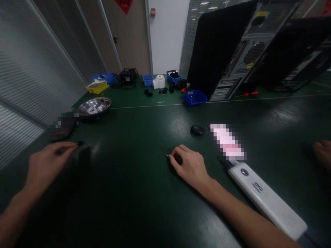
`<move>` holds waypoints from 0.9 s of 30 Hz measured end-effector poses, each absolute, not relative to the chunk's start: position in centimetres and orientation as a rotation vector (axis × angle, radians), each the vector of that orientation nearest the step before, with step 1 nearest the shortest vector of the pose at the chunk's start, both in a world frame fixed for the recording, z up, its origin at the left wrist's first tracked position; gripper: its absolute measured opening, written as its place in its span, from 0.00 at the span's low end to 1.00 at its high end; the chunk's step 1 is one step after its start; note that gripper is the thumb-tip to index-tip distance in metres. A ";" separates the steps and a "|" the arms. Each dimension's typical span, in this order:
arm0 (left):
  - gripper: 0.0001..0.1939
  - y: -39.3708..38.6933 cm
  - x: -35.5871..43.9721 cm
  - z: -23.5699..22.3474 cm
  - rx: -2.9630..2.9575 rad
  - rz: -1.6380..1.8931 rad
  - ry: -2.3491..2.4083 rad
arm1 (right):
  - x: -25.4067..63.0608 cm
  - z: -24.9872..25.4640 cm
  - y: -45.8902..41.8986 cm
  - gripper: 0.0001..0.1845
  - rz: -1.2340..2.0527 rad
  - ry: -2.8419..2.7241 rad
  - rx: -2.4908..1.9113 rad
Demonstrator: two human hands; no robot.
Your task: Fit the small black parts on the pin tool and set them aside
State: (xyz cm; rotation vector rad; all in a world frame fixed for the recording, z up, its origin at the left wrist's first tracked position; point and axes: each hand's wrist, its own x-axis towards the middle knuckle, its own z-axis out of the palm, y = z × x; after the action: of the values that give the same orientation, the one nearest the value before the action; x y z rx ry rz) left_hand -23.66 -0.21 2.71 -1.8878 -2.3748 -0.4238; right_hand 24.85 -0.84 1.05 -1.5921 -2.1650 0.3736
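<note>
My left hand (pixel 50 162) is closed in a pinch at the left of the green table. Between its thumb and fingertips is a small black piece (pixel 80 143), too small and blurred to name. My right hand (pixel 191 165) rests on the table near the middle, its fingers wrapped round a small screwdriver (pixel 178 159) with a dark handle. The screwdriver's thin metal tip points left, and the palm hides part of the handle. Just beyond that hand lies a black computer mouse (pixel 197 130).
A white device marked 18 (pixel 269 199) and a pixelated, lit screen (pixel 227 142) lie right of my right hand. Another person's hand (pixel 323 152) shows at the right edge. Behind are a metal bowl (pixel 107 104), blue bins (pixel 196 97), a yellow tray (pixel 97 88) and computer cases (pixel 222 51).
</note>
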 end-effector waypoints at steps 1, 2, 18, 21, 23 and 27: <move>0.27 -0.1 -20.2 3.2 -2.060 -0.498 -2.316 | 24.9 1.1 -0.8 0.12 0.375 -2.163 -1.588; 0.23 0.1 -16.8 3.6 -2.250 -0.610 -2.213 | 24.9 1.1 -0.8 0.12 0.378 -2.157 -1.582; 0.10 1.4 1.4 0.0 -3.105 -0.969 -1.450 | 24.5 1.4 -0.9 0.11 0.434 -2.121 -1.564; 0.13 1.3 1.4 -0.1 -3.124 -0.954 -1.467 | 24.6 1.5 -0.9 0.12 0.454 -2.134 -1.538; 0.14 1.2 1.3 -0.4 -3.131 -0.978 -1.438 | 24.7 1.5 -0.9 0.12 0.470 -2.142 -1.516; 0.14 1.0 1.0 -0.9 -3.167 -1.064 -1.361 | 24.7 1.7 -1.0 0.12 0.528 -2.158 -1.447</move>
State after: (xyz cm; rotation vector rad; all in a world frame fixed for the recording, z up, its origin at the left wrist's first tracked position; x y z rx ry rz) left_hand 0.99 1.00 -0.95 -3.1666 -1.3613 -1.0644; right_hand 24.67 -0.98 1.66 -1.4474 -2.1584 0.5282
